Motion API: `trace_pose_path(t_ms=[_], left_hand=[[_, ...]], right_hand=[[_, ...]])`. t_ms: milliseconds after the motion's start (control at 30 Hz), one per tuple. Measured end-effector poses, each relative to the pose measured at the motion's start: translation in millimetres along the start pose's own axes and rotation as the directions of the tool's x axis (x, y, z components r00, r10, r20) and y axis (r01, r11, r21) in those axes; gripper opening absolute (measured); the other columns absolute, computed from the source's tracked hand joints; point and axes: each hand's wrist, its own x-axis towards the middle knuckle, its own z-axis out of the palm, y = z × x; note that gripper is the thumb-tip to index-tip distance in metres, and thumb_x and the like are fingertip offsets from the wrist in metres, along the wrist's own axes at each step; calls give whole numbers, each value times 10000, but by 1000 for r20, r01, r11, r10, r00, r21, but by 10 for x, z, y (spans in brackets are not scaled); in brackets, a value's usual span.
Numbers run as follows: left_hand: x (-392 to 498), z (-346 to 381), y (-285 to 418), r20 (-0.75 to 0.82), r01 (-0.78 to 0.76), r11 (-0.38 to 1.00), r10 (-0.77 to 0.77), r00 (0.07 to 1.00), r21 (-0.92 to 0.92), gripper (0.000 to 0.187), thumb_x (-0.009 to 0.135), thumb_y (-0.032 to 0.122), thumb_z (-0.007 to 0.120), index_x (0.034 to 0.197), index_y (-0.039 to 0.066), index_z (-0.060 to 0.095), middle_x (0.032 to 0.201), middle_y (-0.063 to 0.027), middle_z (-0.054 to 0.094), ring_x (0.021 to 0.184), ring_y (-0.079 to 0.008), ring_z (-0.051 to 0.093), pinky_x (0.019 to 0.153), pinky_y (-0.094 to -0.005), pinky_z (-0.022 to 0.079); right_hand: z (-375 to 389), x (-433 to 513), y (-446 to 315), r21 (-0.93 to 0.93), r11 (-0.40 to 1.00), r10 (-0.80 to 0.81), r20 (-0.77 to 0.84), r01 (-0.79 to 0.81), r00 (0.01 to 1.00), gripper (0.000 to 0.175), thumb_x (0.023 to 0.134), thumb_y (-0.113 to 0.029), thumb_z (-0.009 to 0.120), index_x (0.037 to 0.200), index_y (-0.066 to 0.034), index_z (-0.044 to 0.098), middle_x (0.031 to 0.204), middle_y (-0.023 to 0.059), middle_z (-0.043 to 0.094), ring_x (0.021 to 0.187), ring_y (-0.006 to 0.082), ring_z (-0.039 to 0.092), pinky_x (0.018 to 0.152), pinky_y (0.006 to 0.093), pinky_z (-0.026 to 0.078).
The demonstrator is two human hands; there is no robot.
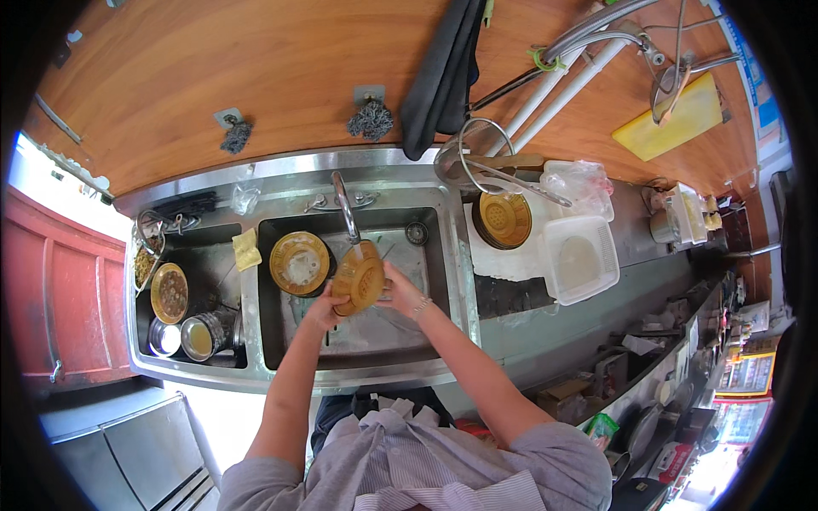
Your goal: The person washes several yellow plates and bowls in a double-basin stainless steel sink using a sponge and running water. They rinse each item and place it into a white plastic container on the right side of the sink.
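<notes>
Between my two hands, a yellow-brown patterned plate (359, 278) is held tilted beneath the curved faucet spout (346, 207). My left hand (324, 308) grips its lower left edge, and my right hand (399, 290) has the right edge. Both are over the large basin (383, 342) of a stainless steel sink. Just left of the held plate, a stack of similar plates (299, 263) sits in the same basin, its top plate wet with whitish water or suds. On the counter to the right stands another stack of yellow-brown plates (504, 219).
In the smaller left basin (211, 246) are a soiled plate (170, 294), metal pots (208, 335) and a strainer with food scraps (146, 262). A yellow sponge cloth (246, 249) lies on the divider. A white plastic basket (580, 259) and a wire-mesh strainer (473, 156) are at the right.
</notes>
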Motion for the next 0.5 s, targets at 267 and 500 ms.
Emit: trace_pose_path(t_ms=[267, 500], left_hand=[[-162, 465, 227, -214, -246, 906, 331, 919, 346, 656, 743, -64, 602, 1297, 149, 323, 1180, -64, 515, 1073, -247, 544, 783, -370, 523], [-598, 257, 637, -15, -67, 779, 98, 995, 624, 878, 756, 97, 689, 1435, 206, 143, 1288, -84, 447, 1121, -221, 496, 884, -409, 458]], right_hand=[[517, 543, 420, 553, 828, -2, -163, 93, 987, 361, 879, -178, 477, 1200, -12, 472, 1220, 172, 515, 1109, 326, 516, 959, 467, 412], [53, 618, 372, 456, 883, 44, 160, -114, 986, 417, 911, -270, 518, 1247, -35, 446, 1250, 162, 497, 1151, 307, 487, 977, 453, 394]])
